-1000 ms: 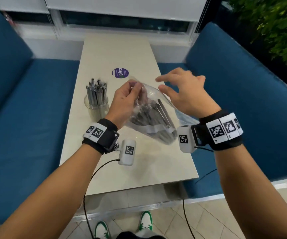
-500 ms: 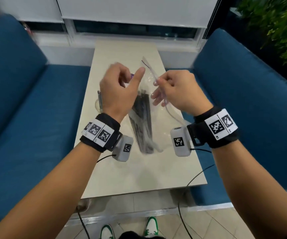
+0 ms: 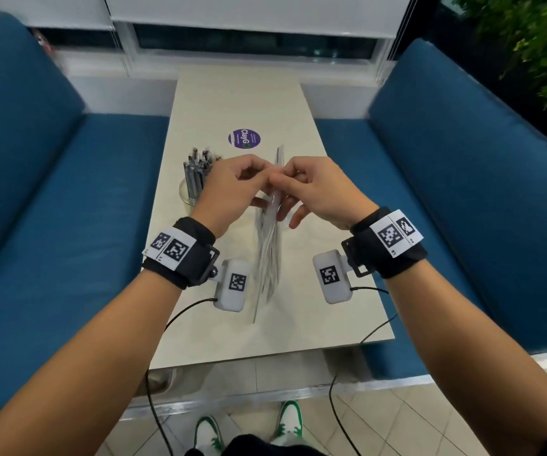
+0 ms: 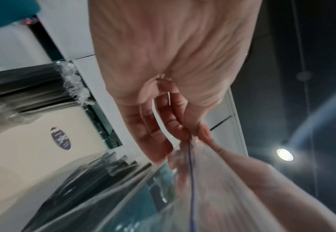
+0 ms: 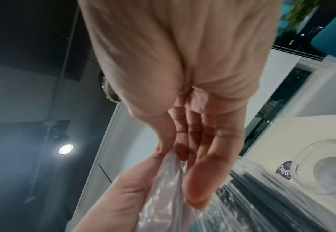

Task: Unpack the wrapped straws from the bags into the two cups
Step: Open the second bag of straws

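A clear zip bag (image 3: 270, 258) of dark wrapped straws hangs edge-on above the table. My left hand (image 3: 265, 174) and right hand (image 3: 286, 175) pinch its top edge from either side, knuckles almost touching. In the left wrist view, thumb and forefinger (image 4: 191, 136) clamp the bag (image 4: 193, 196) at its blue seal line. The right wrist view shows the right thumb and forefinger (image 5: 169, 153) nipping the bag (image 5: 163, 196), with the other fingers straight. A clear cup (image 3: 189, 195) packed with wrapped straws (image 3: 196, 169) stands to the left. An empty clear cup (image 5: 322, 166) appears only in the right wrist view.
The beige table (image 3: 239, 97) is narrow, with a round purple sticker (image 3: 244, 138) at its middle. Blue bench seats (image 3: 51, 209) run along both sides. A window sill and wall close the far end. Cables hang from both wrist cameras over the near edge.
The right hand, open above the bag a second ago, now pinches its top. Both hands have drawn together, and the bag has turned from lying slanted to hanging edge-on.
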`<state>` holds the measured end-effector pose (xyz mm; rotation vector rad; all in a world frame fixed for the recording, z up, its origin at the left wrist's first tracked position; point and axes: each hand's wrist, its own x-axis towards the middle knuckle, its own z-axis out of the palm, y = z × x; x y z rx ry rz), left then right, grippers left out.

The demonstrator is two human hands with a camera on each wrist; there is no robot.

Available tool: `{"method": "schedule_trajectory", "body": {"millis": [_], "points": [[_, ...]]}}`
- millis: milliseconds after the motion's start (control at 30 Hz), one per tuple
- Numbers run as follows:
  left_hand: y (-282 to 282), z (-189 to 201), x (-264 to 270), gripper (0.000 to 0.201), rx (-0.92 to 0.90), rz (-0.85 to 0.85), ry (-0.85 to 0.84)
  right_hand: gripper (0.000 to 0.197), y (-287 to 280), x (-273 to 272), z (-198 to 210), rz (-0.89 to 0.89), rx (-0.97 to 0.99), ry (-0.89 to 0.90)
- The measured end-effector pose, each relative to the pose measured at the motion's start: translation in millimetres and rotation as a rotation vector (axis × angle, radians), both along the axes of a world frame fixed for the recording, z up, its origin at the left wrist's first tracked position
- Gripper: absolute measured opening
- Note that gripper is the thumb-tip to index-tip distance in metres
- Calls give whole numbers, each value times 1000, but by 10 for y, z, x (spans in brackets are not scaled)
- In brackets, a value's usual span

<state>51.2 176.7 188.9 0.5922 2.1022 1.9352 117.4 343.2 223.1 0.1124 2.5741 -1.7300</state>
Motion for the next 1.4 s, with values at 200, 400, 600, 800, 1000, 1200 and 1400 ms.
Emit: {"method": "schedule_trajectory", "body": {"millis": [200,400,600,800,1000,1200,1400], "points": [[-22,-58,-10,16,-14,-37,17,25,-15,0,-51,-16,-131,-28],[137,-199,17,15,-108,117,118,27,-248,-98,-415,-387,-15,124],[211,-289,105,26,91,146,-216,27,-319,-69,-520,-414,-106,101],[235,-307,121,61,-96,81,-160,31,-235,-32,-460,-318,105,111],[428,-355,179,44,22,253,-106,33,-239,-78,-434,-433,218,269],[461,-333,90,46,49,300,-85,31,-187,-65,-395,-448,37,156],[369,-281,-2,54,91,353,-119,30,-113,86,-405,-216,77,41]]}}
